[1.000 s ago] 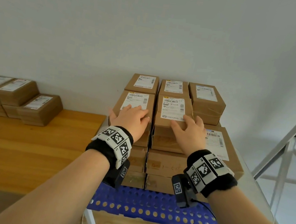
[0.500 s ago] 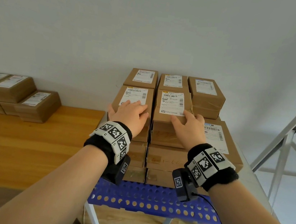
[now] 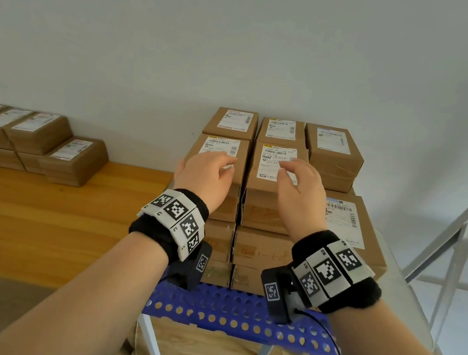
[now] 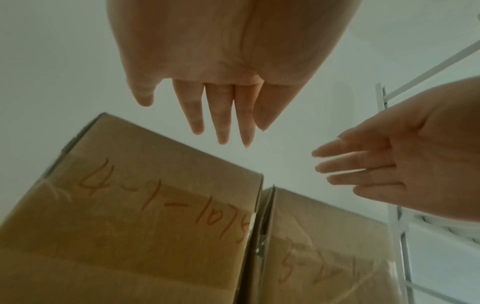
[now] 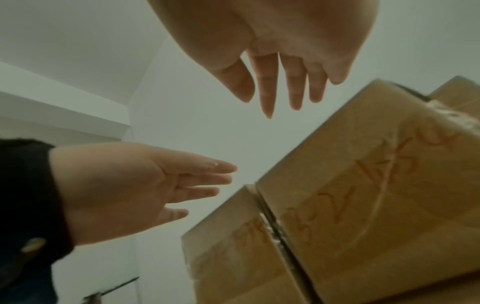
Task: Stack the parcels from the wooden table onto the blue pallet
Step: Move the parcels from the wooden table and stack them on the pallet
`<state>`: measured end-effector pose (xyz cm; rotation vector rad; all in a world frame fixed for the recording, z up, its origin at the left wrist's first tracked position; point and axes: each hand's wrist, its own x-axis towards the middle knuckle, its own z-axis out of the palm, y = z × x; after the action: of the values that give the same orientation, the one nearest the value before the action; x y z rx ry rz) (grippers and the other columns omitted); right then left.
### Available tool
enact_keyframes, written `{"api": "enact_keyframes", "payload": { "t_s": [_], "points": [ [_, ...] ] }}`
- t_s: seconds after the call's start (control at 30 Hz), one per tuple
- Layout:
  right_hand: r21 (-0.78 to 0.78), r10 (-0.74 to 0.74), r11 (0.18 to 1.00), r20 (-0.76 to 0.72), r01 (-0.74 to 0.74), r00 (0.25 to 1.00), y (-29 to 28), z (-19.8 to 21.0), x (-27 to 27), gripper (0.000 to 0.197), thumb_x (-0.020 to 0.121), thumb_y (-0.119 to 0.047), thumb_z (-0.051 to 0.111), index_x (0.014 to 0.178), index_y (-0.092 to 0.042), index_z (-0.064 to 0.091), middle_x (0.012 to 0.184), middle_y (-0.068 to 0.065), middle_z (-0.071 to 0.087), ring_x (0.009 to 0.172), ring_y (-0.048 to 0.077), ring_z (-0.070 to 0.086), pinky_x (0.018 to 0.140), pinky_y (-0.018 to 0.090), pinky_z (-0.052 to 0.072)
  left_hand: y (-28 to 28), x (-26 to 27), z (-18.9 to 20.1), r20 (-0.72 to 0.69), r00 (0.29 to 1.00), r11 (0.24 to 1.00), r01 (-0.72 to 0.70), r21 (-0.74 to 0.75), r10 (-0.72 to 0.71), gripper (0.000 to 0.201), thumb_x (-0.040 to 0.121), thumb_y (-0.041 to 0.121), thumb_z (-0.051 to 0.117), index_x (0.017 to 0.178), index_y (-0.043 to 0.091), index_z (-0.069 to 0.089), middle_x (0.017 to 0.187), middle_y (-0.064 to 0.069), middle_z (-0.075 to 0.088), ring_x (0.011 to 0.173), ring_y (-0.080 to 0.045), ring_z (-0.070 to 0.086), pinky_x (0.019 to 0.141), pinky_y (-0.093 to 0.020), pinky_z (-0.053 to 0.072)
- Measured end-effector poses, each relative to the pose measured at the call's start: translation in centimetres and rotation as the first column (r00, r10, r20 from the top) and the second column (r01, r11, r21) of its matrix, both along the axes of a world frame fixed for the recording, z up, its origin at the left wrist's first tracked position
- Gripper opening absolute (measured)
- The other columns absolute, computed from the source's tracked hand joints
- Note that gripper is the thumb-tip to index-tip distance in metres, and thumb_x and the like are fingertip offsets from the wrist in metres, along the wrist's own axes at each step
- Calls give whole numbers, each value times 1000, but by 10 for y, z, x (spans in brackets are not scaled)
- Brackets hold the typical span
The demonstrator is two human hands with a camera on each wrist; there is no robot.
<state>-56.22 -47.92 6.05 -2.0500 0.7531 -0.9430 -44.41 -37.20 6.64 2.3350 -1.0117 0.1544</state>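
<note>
Blue pallet (image 3: 226, 315) carrying stacked cardboard parcels (image 3: 271, 200); more parcels (image 3: 72, 160) remain on the wooden worktop (image 3: 43, 212) at 9 o'clock. Left hand (image 3: 205, 179) and right hand (image 3: 299, 192), fingers extended and holding nothing, hover just above the two front top parcels. Wrist views alone show orange handwriting on the parcels' near faces.

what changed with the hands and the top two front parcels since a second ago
Both hands lifted off the parcels they were pressing. The left hand now hovers above the front left top parcel, and the right hand above the front right top parcel, fingers straight and holding nothing. Both parcels sit where they were on the stack on the blue pallet; the parcels on the wooden table are untouched.
</note>
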Motion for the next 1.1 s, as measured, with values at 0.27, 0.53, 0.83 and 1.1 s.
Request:
{"api": "enact_keyframes", "payload": {
  "t_s": [0.27, 0.53, 0.83, 1.1],
  "points": [
    [111, 226, 963, 156, -244, 962, 44, 3, 18, 21, 97, -15, 45, 110, -20, 62, 113, -4, 58, 98, 3, 54, 88, 14, 44, 45, -6, -1, -44, 979, 952, -202, -228, 197, 31, 96, 29, 42, 123, 32, 56, 124, 10, 59, 116, -12, 52, 104, -46, 35],
    [228, 412, 880, 68, -417, 908, 116, -32, 77, 17, 96, -19, 48, 103, -25, 61, 101, 3, 63, 87, 11, 57, 79, 29, 49, 145, 22, -24, -189, 931, 879, -357, -316, 311, 31, 96, 21, 43, 123, 28, 56, 125, 12, 57, 113, -1, 50, 96, -21, 39],
    [262, 447, 851, 96, -456, 889, 239, -33, 196, 17, 96, -18, 48, 105, -22, 62, 90, -6, 60, 84, 11, 58, 73, 23, 48, 274, 126, -26, -219, 921, 849, -385, -363, 324, 29, 96, 17, 43, 119, 24, 60, 112, 11, 62, 102, -1, 54, 86, -13, 40],
    [283, 442, 854, 52, -438, 896, 306, -36, 287, 14, 96, -18, 48, 102, -24, 60, 83, -12, 57, 76, 7, 55, 64, 17, 46, 346, 222, -36, -269, 919, 877, -366, -312, 288, 30, 96, 16, 43, 120, 22, 60, 107, 12, 62, 102, -4, 56, 86, -16, 42]
  ]
}}
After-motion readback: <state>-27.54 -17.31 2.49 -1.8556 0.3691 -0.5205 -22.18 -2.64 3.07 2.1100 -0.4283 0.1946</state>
